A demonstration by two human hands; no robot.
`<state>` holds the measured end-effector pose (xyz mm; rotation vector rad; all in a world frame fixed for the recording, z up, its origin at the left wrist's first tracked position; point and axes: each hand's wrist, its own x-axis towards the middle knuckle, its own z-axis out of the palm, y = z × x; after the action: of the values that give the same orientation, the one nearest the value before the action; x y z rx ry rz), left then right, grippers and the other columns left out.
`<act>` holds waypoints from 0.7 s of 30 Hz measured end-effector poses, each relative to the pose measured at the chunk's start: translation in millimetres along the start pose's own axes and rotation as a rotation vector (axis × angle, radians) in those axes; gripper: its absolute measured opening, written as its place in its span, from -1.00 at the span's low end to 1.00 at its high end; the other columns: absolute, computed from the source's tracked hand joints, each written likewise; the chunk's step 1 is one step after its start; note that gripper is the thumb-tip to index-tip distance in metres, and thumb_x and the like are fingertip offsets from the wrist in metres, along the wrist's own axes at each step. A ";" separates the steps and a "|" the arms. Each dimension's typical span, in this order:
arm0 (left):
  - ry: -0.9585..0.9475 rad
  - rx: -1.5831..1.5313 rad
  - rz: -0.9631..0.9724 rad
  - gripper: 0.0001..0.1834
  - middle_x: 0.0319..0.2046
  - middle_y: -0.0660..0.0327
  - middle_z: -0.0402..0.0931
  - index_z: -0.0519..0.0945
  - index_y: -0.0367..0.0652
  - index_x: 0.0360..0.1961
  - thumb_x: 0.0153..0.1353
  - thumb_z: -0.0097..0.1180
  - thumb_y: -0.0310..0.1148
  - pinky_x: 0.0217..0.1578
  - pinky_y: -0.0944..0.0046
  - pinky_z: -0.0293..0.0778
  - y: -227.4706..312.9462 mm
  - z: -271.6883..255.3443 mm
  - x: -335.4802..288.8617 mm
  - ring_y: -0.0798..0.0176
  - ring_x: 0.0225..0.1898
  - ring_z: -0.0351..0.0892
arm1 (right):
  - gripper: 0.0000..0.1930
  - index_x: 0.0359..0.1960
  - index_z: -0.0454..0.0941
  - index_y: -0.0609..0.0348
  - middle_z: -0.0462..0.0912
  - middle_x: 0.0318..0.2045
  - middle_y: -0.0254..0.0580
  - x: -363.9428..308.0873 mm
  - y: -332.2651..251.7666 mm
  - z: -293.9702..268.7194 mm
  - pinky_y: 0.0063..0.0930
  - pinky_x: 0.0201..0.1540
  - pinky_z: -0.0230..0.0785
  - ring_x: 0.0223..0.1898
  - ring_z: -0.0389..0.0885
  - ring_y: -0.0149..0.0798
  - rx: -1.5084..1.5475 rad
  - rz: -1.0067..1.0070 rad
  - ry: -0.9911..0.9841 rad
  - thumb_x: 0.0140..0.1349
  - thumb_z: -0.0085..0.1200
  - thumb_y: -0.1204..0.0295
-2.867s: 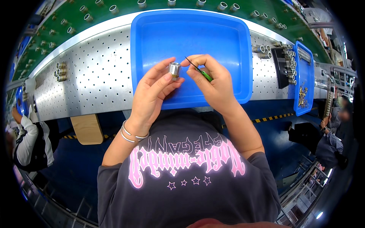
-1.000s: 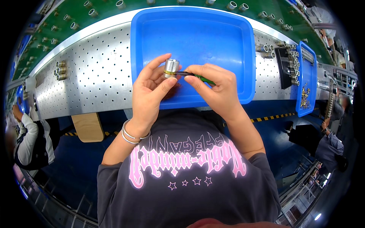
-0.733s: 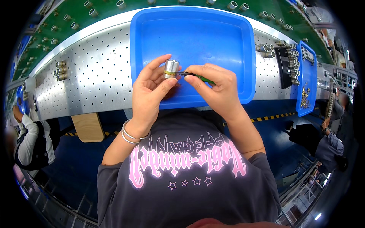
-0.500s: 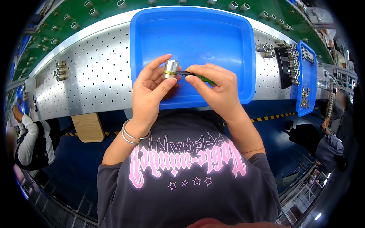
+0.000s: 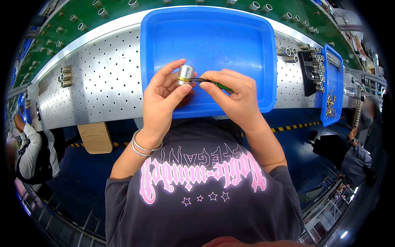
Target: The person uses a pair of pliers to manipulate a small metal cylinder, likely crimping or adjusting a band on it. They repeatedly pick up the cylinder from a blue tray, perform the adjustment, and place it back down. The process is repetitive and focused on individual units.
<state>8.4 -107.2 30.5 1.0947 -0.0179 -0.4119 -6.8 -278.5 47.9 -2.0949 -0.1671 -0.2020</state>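
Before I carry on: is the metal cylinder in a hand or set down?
In hand: the left hand grips the metal cylinder between thumb and fingers, over the big blue tray.

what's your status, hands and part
Left hand: holding metal cylinder. Right hand: green-handled tool, tip at yellow band. Blue tray below, nothing visibly blocking.

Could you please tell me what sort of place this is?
Probably a factory assembly line: a perforated metal workbench, a green surface dotted with metal cylinders, and a smaller blue tray holding brass-coloured parts.
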 end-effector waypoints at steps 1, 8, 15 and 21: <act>-0.001 -0.002 -0.001 -0.50 -0.12 0.01 0.49 0.32 -0.26 0.11 0.11 0.11 -0.56 -0.08 0.35 0.43 0.0 0.0 0.0 0.27 -0.12 0.51 | -0.87 -0.40 0.63 0.10 0.54 -0.63 -0.23 -0.2 -0.3 -0.5 -0.52 -0.60 0.24 -0.67 0.44 -0.30 -0.003 0.012 -0.007 0.01 0.20 0.39; 0.015 0.023 -0.018 -0.59 -0.15 0.04 0.49 0.36 -0.27 0.01 0.10 0.11 -0.55 -0.08 0.33 0.42 2.7 3.2 -0.5 0.27 -0.15 0.51 | -0.84 -0.32 0.54 0.20 0.58 -0.51 -0.24 -1.5 -1.2 -8.5 -0.65 -0.54 0.25 -0.60 0.45 -0.48 0.298 0.216 -0.008 0.09 0.16 0.43; -0.018 0.349 0.108 -0.78 -0.28 0.16 0.49 0.44 -0.25 -0.20 0.14 0.09 -0.44 -0.07 0.28 0.40 35.3 -29.1 34.3 0.30 -0.24 0.50 | -0.76 -0.45 0.47 0.21 0.52 -0.54 -0.19 11.7 -34.1 -50.2 -0.58 -0.53 0.25 -0.58 0.40 -0.41 1.457 0.091 -0.353 0.28 -0.12 0.32; 0.039 0.784 0.436 -0.74 -0.34 0.22 0.52 0.52 -0.33 -0.24 0.28 -0.05 -0.31 -0.15 0.41 0.43 62.9 -69.5 129.7 0.41 -0.26 0.51 | -0.75 -0.42 0.46 0.23 0.52 -0.51 -0.20 8.7 -91.8 -81.8 -0.57 -0.50 0.27 -0.54 0.42 -0.40 1.731 -0.142 -0.650 0.30 -0.13 0.32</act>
<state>163.1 -66.2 28.3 1.8185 -0.4053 0.0315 -23.0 -302.4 167.7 -0.3487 -0.6059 0.4390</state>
